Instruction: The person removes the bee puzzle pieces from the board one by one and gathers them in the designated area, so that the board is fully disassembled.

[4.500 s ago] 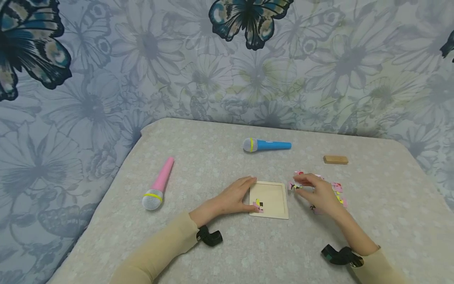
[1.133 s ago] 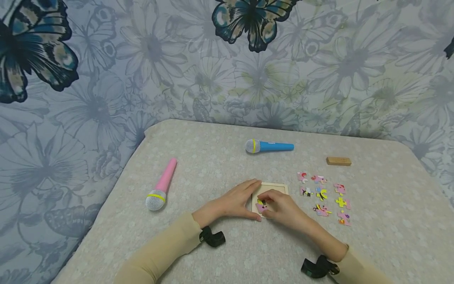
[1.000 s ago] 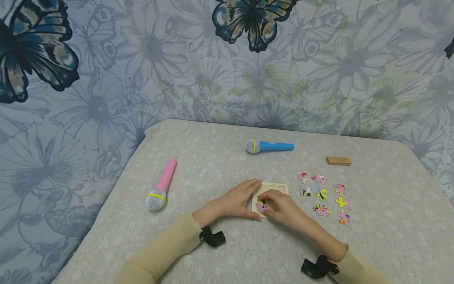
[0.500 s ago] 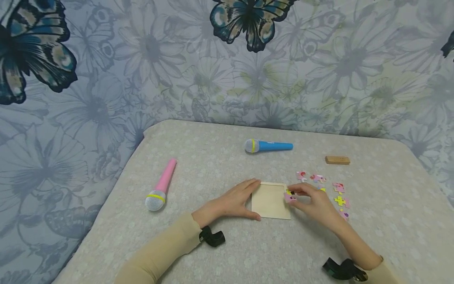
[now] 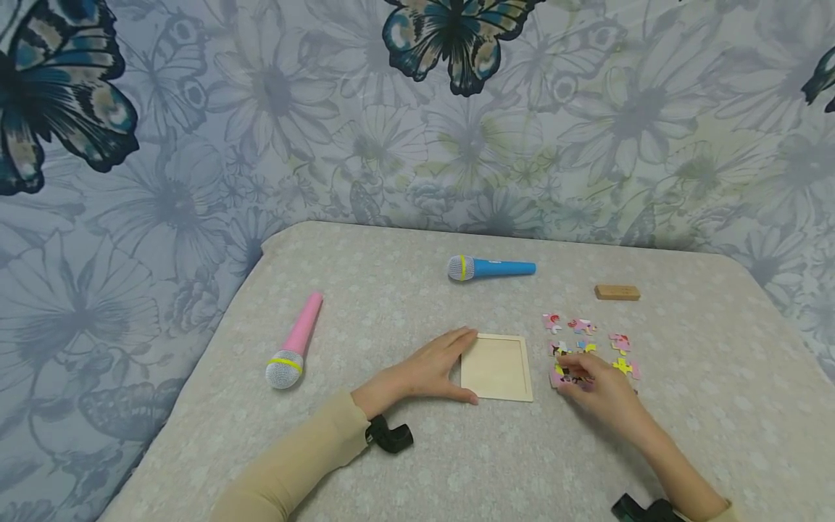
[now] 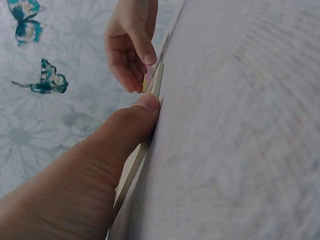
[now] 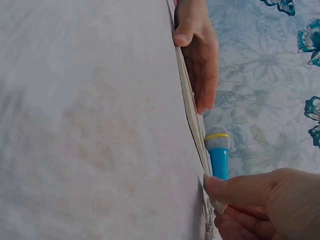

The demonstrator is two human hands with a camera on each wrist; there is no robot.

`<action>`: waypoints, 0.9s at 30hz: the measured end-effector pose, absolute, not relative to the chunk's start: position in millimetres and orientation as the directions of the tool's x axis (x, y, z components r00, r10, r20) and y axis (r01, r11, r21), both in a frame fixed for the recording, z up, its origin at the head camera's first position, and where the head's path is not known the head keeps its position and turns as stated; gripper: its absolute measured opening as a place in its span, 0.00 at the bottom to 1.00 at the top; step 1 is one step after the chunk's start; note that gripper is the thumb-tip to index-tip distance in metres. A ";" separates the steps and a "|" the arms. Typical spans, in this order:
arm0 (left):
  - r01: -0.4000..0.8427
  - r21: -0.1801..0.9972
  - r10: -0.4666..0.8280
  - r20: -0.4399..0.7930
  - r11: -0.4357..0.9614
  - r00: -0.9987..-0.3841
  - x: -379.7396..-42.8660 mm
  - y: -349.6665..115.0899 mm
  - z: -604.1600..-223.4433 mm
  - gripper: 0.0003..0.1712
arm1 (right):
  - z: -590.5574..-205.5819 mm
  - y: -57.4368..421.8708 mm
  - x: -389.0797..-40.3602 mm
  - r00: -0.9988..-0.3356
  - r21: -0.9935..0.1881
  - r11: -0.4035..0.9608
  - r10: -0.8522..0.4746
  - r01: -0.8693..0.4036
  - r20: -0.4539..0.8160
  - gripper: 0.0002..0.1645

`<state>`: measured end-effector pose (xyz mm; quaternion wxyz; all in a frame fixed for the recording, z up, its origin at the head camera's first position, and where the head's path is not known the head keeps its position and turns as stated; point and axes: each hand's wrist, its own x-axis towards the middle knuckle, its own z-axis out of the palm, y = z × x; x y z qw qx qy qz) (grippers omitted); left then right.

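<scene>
A shallow pale wooden puzzle tray point(image 5: 494, 370) lies flat on the table, with nothing inside it. Along its left edge my left hand point(image 5: 420, 370) rests with fingers straight, fingertips at the far corner and thumb at the near one. The left wrist view shows the thumb point(image 6: 135, 112) against the tray's rim. My right hand point(image 5: 603, 391) pinches a pink and yellow jigsaw piece point(image 5: 557, 377) between thumb and fingers, right of the tray. Several loose jigsaw pieces point(image 5: 583, 326) lie around and beyond that hand, which partly hides some.
A blue toy microphone point(image 5: 502, 268) lies behind the tray, and a pink one point(image 5: 303, 326) is at the left. Toward the back right sits a small wooden block point(image 5: 617, 292). The table point(image 5: 391, 290) meets a patterned wall at its far edge.
My right hand has lifted the pink and yellow jigsaw piece out of the tray and carried it right, to the loose pieces. The left hand stays at the tray.
</scene>
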<state>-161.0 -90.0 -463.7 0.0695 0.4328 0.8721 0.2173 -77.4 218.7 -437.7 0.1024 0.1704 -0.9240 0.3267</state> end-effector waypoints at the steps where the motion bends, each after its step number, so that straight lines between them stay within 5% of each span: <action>1: 0.725 0.439 0.785 0.068 0.530 -0.615 -161.1 -89.6 -463.7 0.63 | -438.9 219.0 -76.9 -0.917 -0.561 0.729 -0.253 -0.391 0.309 0.23; 17: 0.734 0.441 0.793 0.077 0.517 -0.605 -161.6 -89.0 -463.7 0.64 | -438.2 218.1 -76.8 -0.906 -0.496 0.763 -0.295 -0.415 0.303 0.20; 27: 0.717 0.440 0.766 0.094 0.541 -0.636 -167.2 -94.8 -453.5 0.63 | -401.2 204.3 -102.1 -0.905 -0.511 0.755 -0.269 -0.410 0.329 0.23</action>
